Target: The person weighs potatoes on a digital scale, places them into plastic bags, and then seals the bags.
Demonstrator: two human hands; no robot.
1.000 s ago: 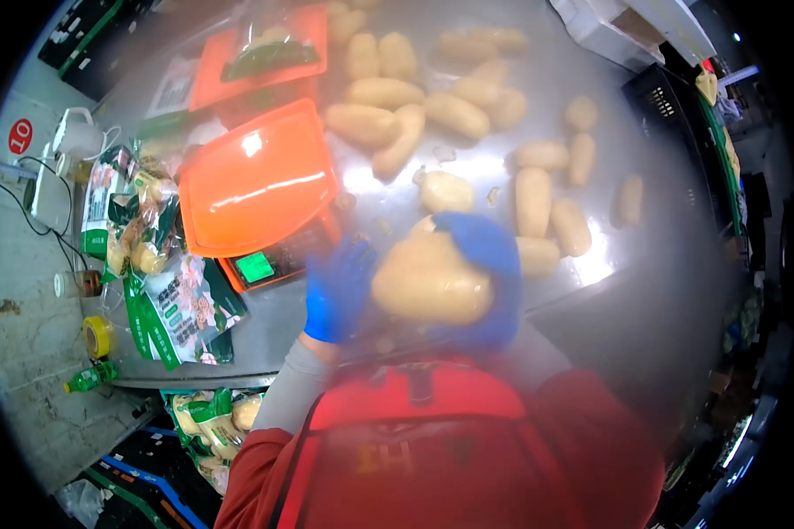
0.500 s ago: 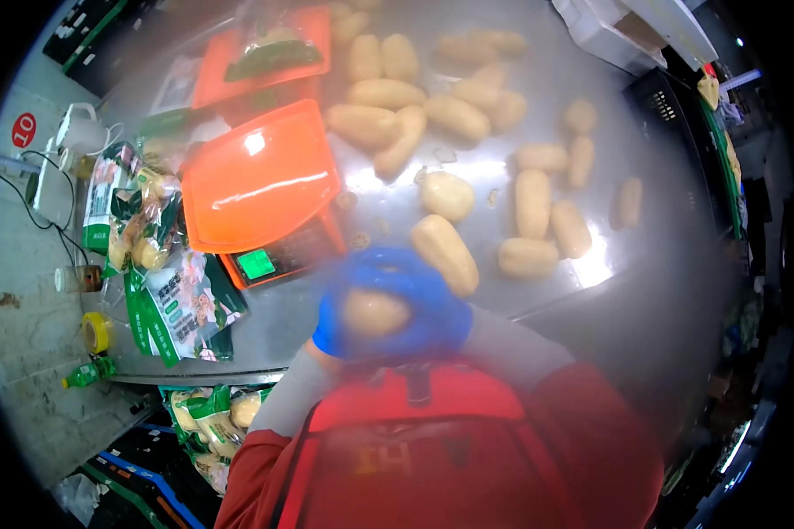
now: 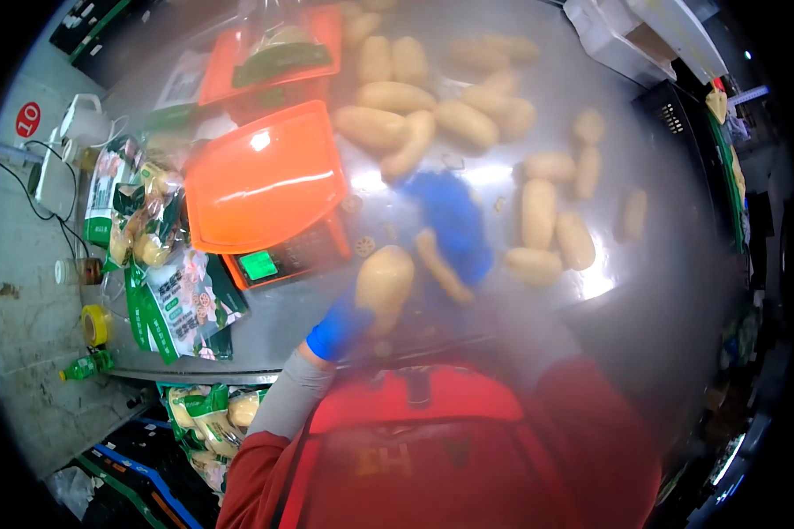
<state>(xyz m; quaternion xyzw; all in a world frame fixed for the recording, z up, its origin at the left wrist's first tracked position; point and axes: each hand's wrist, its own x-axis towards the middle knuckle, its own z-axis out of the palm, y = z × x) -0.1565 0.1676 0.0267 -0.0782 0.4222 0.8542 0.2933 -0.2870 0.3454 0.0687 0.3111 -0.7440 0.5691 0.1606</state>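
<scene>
Bright, cool light, seemingly from above. Hard white glare on metal table (image 3: 602, 280), worst at right; streaks on orange tray (image 3: 269, 181). Right hand (image 3: 454, 225) heavily motion-blurred; left hand (image 3: 340, 331) and its pale root (image 3: 385, 278) slightly soft. Milky haze across centre, far roots (image 3: 475, 55) fuzzy. Left packages (image 3: 194, 300) crisper. Fisheye bends edges; corners black, right side dim.

Blue gloves (image 3: 337, 333) are worn with grey cuffs (image 3: 300, 390), red sleeves (image 3: 260, 472) and a red, dark-edged apron (image 3: 415, 397), faintly marked in yellow.
</scene>
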